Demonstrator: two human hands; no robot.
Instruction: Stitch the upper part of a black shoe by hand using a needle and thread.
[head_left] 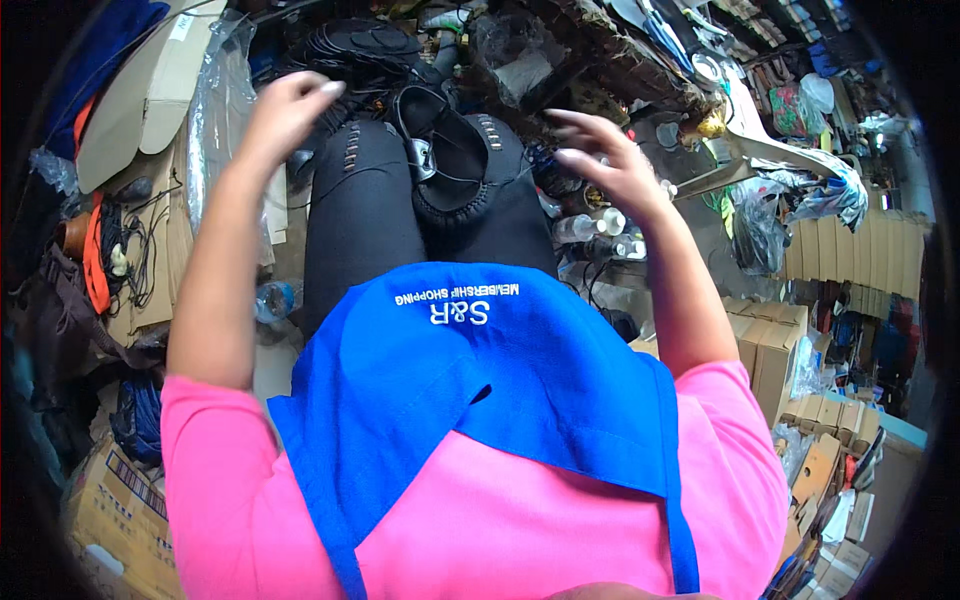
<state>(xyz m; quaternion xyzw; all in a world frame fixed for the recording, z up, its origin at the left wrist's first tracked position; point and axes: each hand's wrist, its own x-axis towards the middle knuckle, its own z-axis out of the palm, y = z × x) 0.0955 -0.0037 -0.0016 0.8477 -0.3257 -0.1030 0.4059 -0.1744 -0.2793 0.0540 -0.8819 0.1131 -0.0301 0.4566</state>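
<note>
I sit with my legs in black trousers, wearing a pink top and a blue apron. A black shoe upper [452,165] with a thin cord lies on my lap between my thighs. My left hand [285,112] is raised above my left knee, fingers loosely curled, holding nothing that I can see. My right hand [605,160] hovers above and to the right of the shoe upper, fingers spread, palm down, empty. Neither hand touches the shoe upper.
A pile of black shoe uppers [365,45] lies beyond my knees. Clear plastic sheeting [215,110] and cardboard pieces [140,95] are at left. Small bottles [600,230] stand by my right knee. Stacked cardboard boxes [775,345] fill the right side; a printed carton [115,500] sits lower left.
</note>
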